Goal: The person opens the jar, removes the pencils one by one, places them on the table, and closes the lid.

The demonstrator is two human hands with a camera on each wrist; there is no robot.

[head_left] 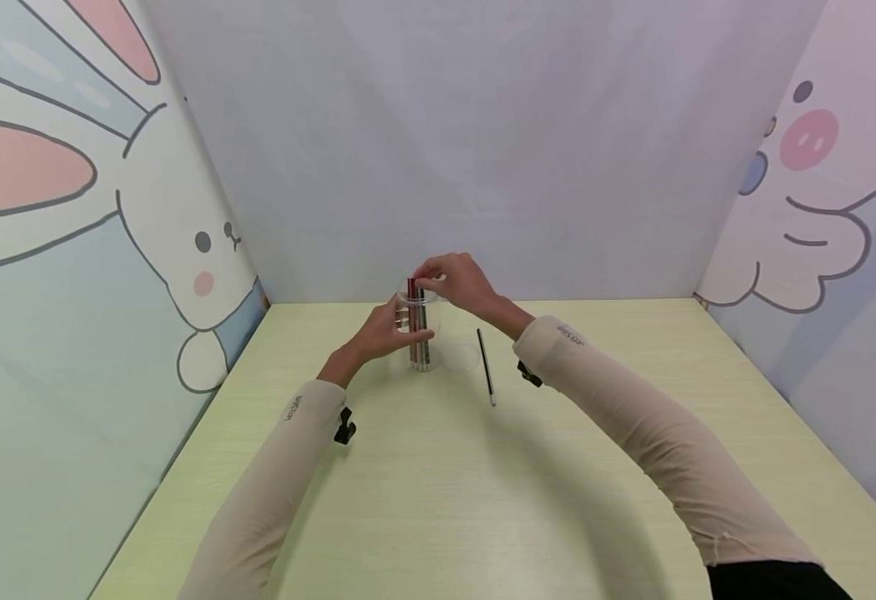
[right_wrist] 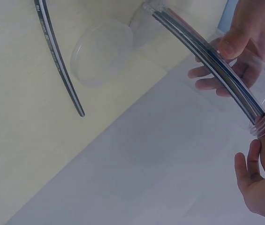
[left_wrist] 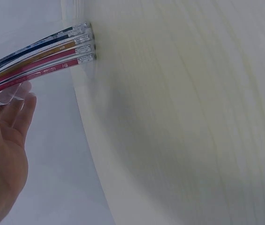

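Observation:
My left hand (head_left: 379, 333) holds a clear plastic jar (right_wrist: 238, 44) around its side, thumb across the front. Inside stand several pencils (head_left: 412, 329), dark, red and gold, their silver eraser ends at the bottom, as the left wrist view shows. Over the jar's mouth, my right hand (head_left: 463, 283) pinches the top of a pencil between thumb and fingertips. Its other fingers (right_wrist: 253, 161) are bent beside the rim. A black-and-white striped pencil (head_left: 486, 367) lies on the table to the right of the jar.
A round clear lid (right_wrist: 102, 53) lies flat between the jar and the loose pencil. The pale wood-grain table (head_left: 422, 483) ends at a grey back wall (head_left: 483, 150). Side panels carry cartoon animals, a rabbit (head_left: 182, 250) on the left and a pig (head_left: 850, 183) on the right.

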